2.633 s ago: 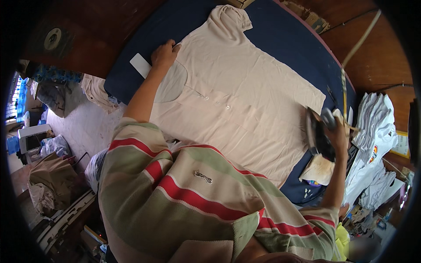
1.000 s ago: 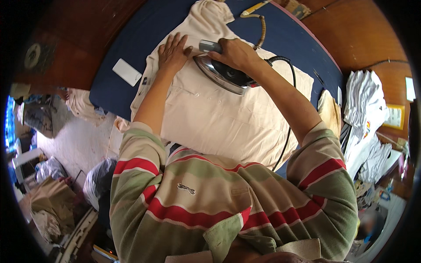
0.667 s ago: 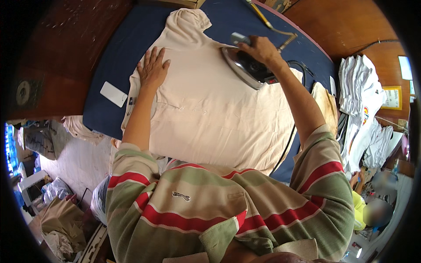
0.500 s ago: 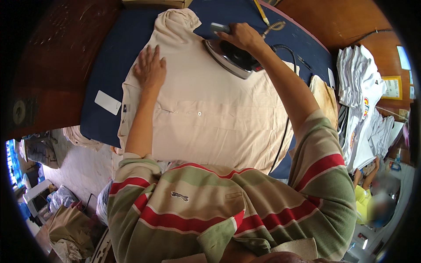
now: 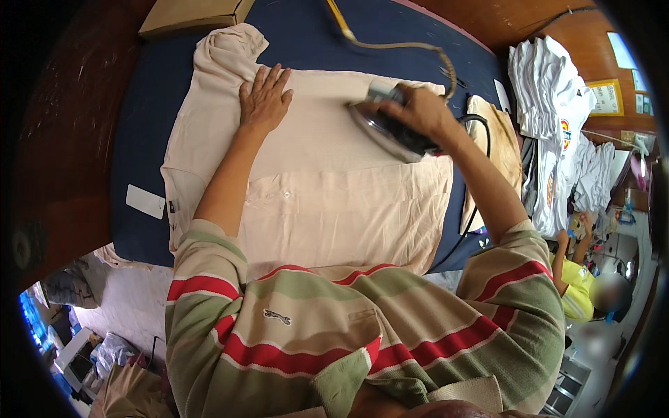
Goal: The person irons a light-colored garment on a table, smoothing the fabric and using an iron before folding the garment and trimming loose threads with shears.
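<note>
A cream buttoned shirt (image 5: 327, 132) lies spread across a dark blue ironing table (image 5: 143, 129). My right hand (image 5: 425, 111) grips a clothes iron (image 5: 390, 132), whose soleplate rests on the shirt's right part, above the button strip. My left hand (image 5: 267, 101) lies flat on the cloth near the upper left, fingers spread, beside a bunched sleeve (image 5: 230, 52). Smooth fabric shows between the two hands, while creases run through the part nearest me. A white tag (image 5: 145, 201) sticks out at the shirt's left edge.
A cardboard box (image 5: 195, 15) stands at the far left. From the iron, a tan hose (image 5: 404, 46) and a black cord (image 5: 481, 150) trail. White printed shirts (image 5: 547, 97) hang at the right, beside a folded tan cloth (image 5: 503, 132). Another person (image 5: 578, 285) works at the lower right.
The iron has moved right and nearer to me over the shirt. My left hand has shifted to the right across the cloth, toward the far edge. More of the cardboard box shows.
</note>
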### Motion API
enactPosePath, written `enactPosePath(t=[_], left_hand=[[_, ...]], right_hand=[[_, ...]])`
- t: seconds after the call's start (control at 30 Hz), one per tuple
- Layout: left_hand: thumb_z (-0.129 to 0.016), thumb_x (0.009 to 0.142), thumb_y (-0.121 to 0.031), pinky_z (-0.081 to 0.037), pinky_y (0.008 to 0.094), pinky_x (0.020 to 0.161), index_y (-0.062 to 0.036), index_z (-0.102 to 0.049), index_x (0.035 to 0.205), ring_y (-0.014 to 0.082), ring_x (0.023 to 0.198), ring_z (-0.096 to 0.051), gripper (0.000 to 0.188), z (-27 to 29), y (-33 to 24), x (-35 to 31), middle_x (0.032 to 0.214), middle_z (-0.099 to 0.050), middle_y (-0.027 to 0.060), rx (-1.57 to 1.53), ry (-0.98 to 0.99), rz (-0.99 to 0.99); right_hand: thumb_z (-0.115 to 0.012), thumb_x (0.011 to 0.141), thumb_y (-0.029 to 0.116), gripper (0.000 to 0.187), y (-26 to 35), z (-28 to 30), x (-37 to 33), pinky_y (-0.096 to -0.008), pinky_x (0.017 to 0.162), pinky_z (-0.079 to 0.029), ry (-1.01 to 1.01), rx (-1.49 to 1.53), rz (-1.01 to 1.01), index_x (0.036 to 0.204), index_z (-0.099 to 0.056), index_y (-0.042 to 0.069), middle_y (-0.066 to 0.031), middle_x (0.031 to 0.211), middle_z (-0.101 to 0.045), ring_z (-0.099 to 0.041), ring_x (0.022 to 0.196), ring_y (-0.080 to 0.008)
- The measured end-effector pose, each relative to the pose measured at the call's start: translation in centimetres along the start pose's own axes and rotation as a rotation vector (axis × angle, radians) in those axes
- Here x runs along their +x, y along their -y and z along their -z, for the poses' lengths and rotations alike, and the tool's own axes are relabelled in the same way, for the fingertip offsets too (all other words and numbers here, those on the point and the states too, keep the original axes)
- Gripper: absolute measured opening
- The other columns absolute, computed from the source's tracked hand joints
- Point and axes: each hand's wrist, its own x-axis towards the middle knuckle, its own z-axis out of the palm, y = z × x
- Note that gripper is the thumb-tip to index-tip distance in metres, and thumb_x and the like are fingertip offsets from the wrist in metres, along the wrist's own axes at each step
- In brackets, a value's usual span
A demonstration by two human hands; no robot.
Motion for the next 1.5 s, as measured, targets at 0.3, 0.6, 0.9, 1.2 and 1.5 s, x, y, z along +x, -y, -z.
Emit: enactPosePath(t=[0.3,0.6,0.9,1.2,1.5], left_hand=[[-0.040,0.091,-0.041,-0.018,0.0551,0.105,-0.0250,-0.031,0.140,0.0212,0.137,-0.020,0.052,0.7,0.7,0.5,0.148,-0.025,-0.0020,0.020,0.069,0.016],[-0.039,0.092,-0.042,-0.019,0.0549,0.105,-0.0259,-0.028,0.141,0.0213,0.137,-0.019,0.053,0.6,1.0,0.8,0.148,-0.024,-0.0028,0.059,0.064,-0.026],[-0.038,0.092,-0.042,-0.019,0.0537,0.105,-0.0256,-0.027,0.141,0.0207,0.137,-0.018,0.053,0.9,1.2,0.2,0.148,-0.023,-0.0034,0.100,0.090,0.003],[-0.038,0.092,-0.043,-0.019,0.0542,0.105,-0.0264,-0.026,0.142,0.0211,0.137,-0.018,0.053,0.7,0.8,0.9,0.148,-0.022,-0.0033,0.106,0.092,-0.002],[-0.035,0.093,-0.045,-0.019,0.0540,0.106,-0.0289,-0.024,0.142,0.0201,0.137,-0.018,0.053,-0.6,1.5,1.3,0.149,-0.021,-0.0046,0.193,0.048,-0.015]], right_hand=[[-0.060,0.076,0.054,0.059,-8.6,1.1,5.0,-0.0407,0.073,-0.048,-0.111,0.042,0.109,0.095,-0.063,-0.003,-0.0257,0.083,-0.063,-0.062,0.081,-0.0390],[-0.068,0.072,0.033,0.045,-1.6,1.5,9.9,-0.0373,0.074,-0.050,-0.004,-0.003,0.268,0.103,-0.061,0.002,-0.0206,0.089,-0.065,-0.065,0.080,-0.0331],[-0.066,0.069,0.029,0.036,-8.5,0.4,-3.1,-0.0417,0.068,-0.050,0.059,-0.030,0.191,0.097,-0.061,0.007,-0.0193,0.077,-0.064,-0.063,0.073,-0.0358],[-0.060,0.077,0.050,0.061,-17.0,1.8,0.8,-0.0374,0.075,-0.049,-0.313,0.170,-0.168,0.104,-0.060,-0.004,-0.0221,0.087,-0.065,-0.065,0.084,-0.0353],[-0.058,0.078,0.052,0.062,-14.9,2.6,2.8,-0.0387,0.073,-0.049,-0.088,0.025,0.077,0.100,-0.061,-0.006,-0.0258,0.082,-0.063,-0.063,0.083,-0.0370]])
